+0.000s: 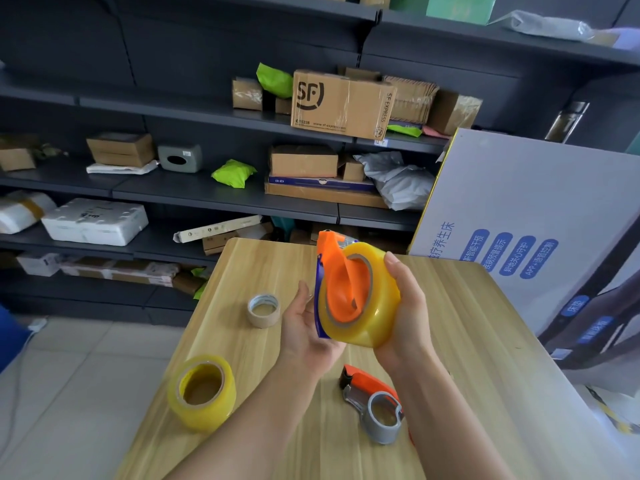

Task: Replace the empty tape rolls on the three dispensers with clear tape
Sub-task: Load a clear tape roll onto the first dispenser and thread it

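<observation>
An orange dispenser (341,289) is held above the middle of the table (485,341), with a clear tape roll (375,311) seated around its hub. The roll's outer face is cupped by the right hand (408,306), whose thumb is laid over the top of the roll and whose fingers are wrapped round its far side. The dispenser's blue-edged side is cradled in the palm of the left hand (303,327); the thumb is raised beside it, while the fingers are hidden behind the dispenser.

On the table, an empty core (264,310) is stood just left of the left hand, towards the far edge. A second clear tape roll (202,391) is set on its side at the left edge, towards the near corner. A second dispenser (375,403), orange with a grey hub, is laid near the near edge, partly covered by the right forearm.

Beyond the far edge, dark shelving (207,199) is stacked with cardboard boxes and parcels, and a large white carton (519,202) is leaned close to the right edge.
</observation>
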The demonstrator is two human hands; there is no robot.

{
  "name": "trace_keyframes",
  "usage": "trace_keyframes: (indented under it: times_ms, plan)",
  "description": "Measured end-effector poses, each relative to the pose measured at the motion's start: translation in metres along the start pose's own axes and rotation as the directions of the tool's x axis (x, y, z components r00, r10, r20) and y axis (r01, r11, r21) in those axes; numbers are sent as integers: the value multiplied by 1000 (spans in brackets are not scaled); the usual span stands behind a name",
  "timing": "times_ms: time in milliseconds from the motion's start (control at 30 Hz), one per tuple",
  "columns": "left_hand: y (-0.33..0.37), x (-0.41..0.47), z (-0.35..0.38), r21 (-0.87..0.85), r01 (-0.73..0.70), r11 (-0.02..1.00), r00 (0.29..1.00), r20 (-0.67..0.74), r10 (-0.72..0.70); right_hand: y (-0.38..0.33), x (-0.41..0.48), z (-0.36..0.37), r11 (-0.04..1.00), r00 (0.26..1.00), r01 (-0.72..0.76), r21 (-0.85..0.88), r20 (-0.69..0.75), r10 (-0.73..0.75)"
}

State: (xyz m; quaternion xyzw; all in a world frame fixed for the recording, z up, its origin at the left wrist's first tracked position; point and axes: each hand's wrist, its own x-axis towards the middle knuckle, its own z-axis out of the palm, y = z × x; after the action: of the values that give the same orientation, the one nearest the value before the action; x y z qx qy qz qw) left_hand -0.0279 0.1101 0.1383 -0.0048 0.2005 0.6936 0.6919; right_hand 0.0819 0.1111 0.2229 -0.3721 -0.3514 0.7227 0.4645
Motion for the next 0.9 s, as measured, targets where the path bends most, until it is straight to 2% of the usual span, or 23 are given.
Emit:
trace_keyframes:
  times_ms: [100, 167, 300, 500, 600, 700, 800, 900]
  plan:
    - [2, -4, -3, -22, 42, 999, 999, 23, -41, 0, 3, -1, 1000, 1000, -6, -3, -9, 6]
    - [4, -4, -4, 31, 51, 998, 999, 15, -51, 1, 5, -1, 1000, 1000, -17, 3, -17, 17]
    - [6, -1, -4, 45, 40, 998, 999, -32, -39, 4, 8, 3, 1000, 999, -22, 12, -24, 23]
    - [6, -2, -8, 14, 6, 1000, 1000, -27, -6, -2, 10, 6, 999, 999, -30, 26, 32, 29]
    - [9, -3, -7, 97, -1, 995, 1000, -9, 2, -3, 10, 8, 999, 999, -31, 8, 14, 31]
    - [10, 3, -10, 205, -26, 978, 996, -80, 43, -3, 10, 10, 1000, 1000, -18, 14, -2, 18]
    - [6, 6, -13, 369, -33, 929, 983, -158, 98, -4, 11, 12, 999, 1000, -19, 31, 4, 19]
    - [5, 6, -18, 470, -70, 880, 975, -156, 161, -3, 10, 12, 999, 999, -23, 28, 36, 22]
